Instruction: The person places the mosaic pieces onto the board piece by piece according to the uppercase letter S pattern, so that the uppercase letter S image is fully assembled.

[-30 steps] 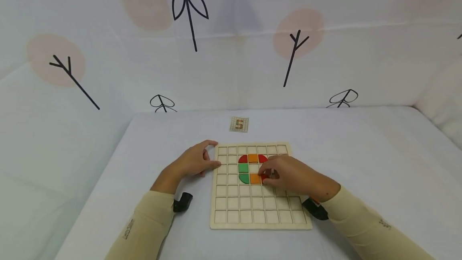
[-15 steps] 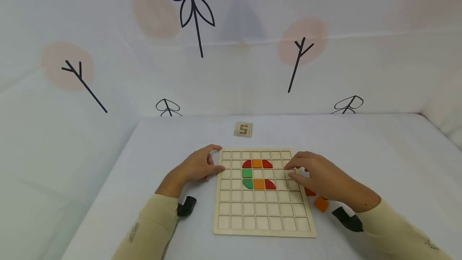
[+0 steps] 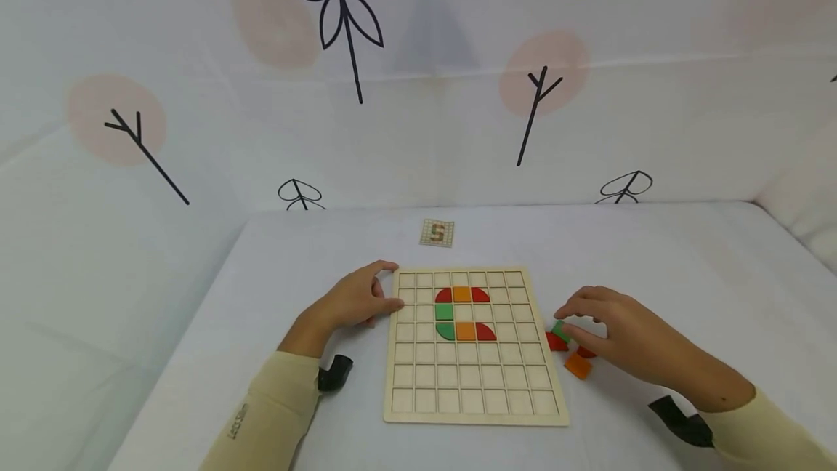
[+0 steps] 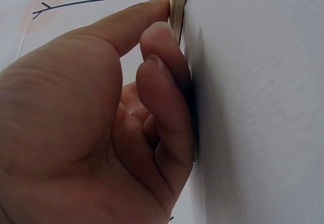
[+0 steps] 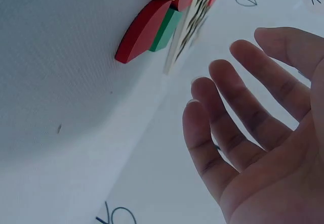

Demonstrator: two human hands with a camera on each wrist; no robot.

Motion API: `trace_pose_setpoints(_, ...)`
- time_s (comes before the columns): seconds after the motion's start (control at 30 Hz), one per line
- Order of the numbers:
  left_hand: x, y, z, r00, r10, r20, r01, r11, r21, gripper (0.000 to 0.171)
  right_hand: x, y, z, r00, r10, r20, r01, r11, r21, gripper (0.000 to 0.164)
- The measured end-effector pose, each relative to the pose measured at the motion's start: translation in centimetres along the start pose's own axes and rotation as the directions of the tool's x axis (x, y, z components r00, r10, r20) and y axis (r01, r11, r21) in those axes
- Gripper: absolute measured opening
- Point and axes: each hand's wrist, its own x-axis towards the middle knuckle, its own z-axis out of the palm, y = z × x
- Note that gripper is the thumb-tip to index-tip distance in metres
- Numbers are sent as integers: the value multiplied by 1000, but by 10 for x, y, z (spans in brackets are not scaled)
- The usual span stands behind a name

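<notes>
A square wooden grid board (image 3: 474, 376) lies in front of me, seen whole in the head view. Red, orange and green pieces sit in its upper cells, among them a green square (image 3: 444, 312) and an orange square (image 3: 466, 331). At the board's left edge, my left hand (image 3: 353, 300) touches it with thumb and index finger; the other fingers bend in beside the edge. My right hand (image 3: 604, 322) hovers, fingers parted and holding nothing, over loose pieces right of the board: a green piece (image 5: 165, 30), a red quarter-round piece (image 5: 144, 29), another red piece (image 3: 557, 341) and an orange square (image 3: 578, 365).
Behind the board lies a small card (image 3: 437, 232) printed with a grid and an S-shaped colour pattern. A white cloth covers the table (image 3: 680, 260), and a patterned white cloth (image 3: 418, 129) rises at the back. Black wrist straps (image 3: 680, 424) show at both sleeves.
My right hand has left the red quarter-round piece at the lower right of the pattern and moved right to the loose pieces. The left hand has stayed at the board's edge.
</notes>
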Motion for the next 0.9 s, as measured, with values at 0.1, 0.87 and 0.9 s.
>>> trace_pose_setpoints(0.1,0,0,0,1000,-5,5,5,1000,-4,71,-2,2,1,1000,13,8,-14,1000,17,15)
trace_pose_setpoints(0.87,-2,3,-2,1000,-5,0,5,1000,0,70,0,10,15,995,-13,98,14,1000,-6,22)
trace_pose_setpoints(0.9,-2,3,-2,1000,-6,0,6,1000,0,70,1,10,16,995,-8,102,9,1000,-4,23)
